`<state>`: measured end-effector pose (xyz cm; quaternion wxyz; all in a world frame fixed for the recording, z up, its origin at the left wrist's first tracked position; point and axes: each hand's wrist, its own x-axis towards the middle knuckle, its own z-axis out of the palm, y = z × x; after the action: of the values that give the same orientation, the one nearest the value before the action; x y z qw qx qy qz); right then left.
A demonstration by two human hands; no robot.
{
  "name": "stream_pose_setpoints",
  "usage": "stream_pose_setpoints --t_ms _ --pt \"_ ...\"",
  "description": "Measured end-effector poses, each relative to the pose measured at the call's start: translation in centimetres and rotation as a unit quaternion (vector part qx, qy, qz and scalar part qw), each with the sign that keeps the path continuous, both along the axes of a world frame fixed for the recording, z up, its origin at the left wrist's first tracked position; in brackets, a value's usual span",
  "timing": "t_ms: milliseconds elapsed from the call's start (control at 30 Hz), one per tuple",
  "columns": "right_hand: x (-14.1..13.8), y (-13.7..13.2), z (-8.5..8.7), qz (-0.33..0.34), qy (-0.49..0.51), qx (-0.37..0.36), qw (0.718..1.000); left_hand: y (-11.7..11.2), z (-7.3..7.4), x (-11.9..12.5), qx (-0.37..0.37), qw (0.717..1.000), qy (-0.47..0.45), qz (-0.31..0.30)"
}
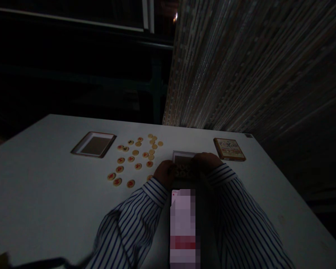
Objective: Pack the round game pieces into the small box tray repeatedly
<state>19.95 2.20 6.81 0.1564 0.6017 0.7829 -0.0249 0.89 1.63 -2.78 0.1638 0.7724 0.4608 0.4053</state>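
Observation:
A small open box sits on the white table in front of me, with several round chess pieces lying inside its near part. My left hand grips the box's left side. Around its right side curl the fingers of my right hand; deep shade hides the fingertips of both hands. Left of the box, loose Chinese chess pieces are scattered, many with red characters, a few with dark ones and others showing plain faces.
A second shallow box or lid lies open side up at the far left. On the right rests a printed box lid. A lit phone, its screen blurred, is between my forearms. A strand curtain hangs behind the table.

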Motion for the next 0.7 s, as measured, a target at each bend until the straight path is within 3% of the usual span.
stream_pose_setpoints --t_ms 700 --pt "-0.17 0.09 -0.02 0.008 -0.010 0.001 1.000 0.17 -0.30 -0.03 0.006 1.000 0.002 -0.004"
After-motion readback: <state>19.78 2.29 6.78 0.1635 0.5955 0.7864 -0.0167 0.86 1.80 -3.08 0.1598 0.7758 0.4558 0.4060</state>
